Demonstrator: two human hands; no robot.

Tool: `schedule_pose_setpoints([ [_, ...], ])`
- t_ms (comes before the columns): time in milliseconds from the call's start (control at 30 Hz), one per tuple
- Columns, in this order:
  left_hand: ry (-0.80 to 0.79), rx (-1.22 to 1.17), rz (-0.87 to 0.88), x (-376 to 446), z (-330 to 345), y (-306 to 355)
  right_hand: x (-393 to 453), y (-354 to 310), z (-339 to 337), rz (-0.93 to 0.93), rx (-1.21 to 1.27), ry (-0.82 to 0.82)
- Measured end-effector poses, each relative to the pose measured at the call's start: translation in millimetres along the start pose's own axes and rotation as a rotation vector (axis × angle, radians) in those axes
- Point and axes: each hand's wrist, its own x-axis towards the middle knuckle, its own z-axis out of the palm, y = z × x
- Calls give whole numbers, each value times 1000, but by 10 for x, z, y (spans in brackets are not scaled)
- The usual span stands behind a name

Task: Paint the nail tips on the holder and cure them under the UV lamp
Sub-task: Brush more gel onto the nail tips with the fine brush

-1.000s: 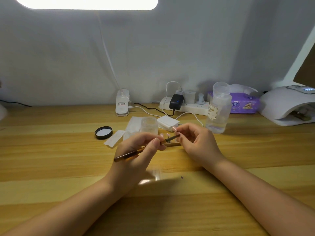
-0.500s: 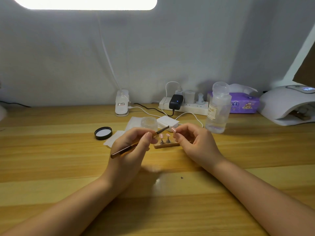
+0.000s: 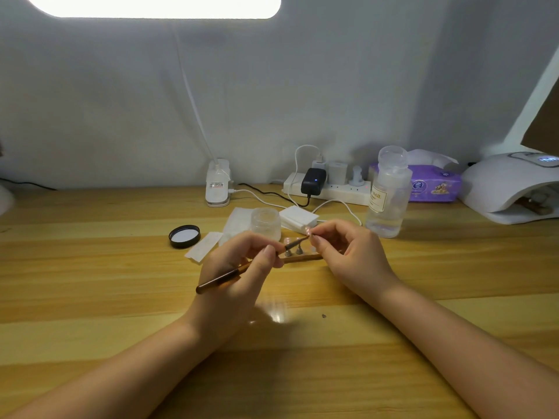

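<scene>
Left hand [image 3: 239, 267]: pinches a brown-handled brush [image 3: 223, 276] between thumb and fingers, its dark tip pointing up and right toward the other hand.
Right hand [image 3: 348, 252]: fingers curled, thumb and forefinger pinching one small pink nail tip [image 3: 308, 230] on its stand, raised above the wooden base; the brush tip meets it or is just beside it, too small to tell which.
Holder [image 3: 302, 257]: a short wooden strip lying on the bench between the two hands, about mid-way across and nearer the back edge than the front; two more pegs [image 3: 293, 251] with pale tips stand upright on it.
Step in hand: painting, I judge, one tip at a time, with the raised tip getting its coat.
Next move: probably set the painted tip back on the holder without touching the wet face, then take another; curing comes once all are coated.
UV lamp [image 3: 511, 189]: white dome at the bench's back right corner, display lit, opening facing the hands, well apart from the holder.
Jar [image 3: 266, 222]: open and clear, just behind the hands; its black lid [image 3: 184, 236] lies to the left.
Bottle [image 3: 388, 195]: clear liquid, label reads "NAIL"; the rest is unreadable.
Tissue pack [image 3: 432, 186]: purple, print too small to read.
Power strip [image 3: 326, 189]: along the back edge, black adapter plugged in.
</scene>
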Motion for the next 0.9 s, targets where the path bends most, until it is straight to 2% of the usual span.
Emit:
schedule_pose_setpoints([
  [333,-44,28,16,-4,16,-21,8,0,0,-8,-22,0],
  [533,8,50,35,-7,7,-25,5,1,-1,1,-18,-5],
  [733,-33,36,13,-1,21,-19,2,-4,-3,-2,-20,-2],
  [900,5,30,28,-15,13,3,8,-6,6,10,-12,14],
])
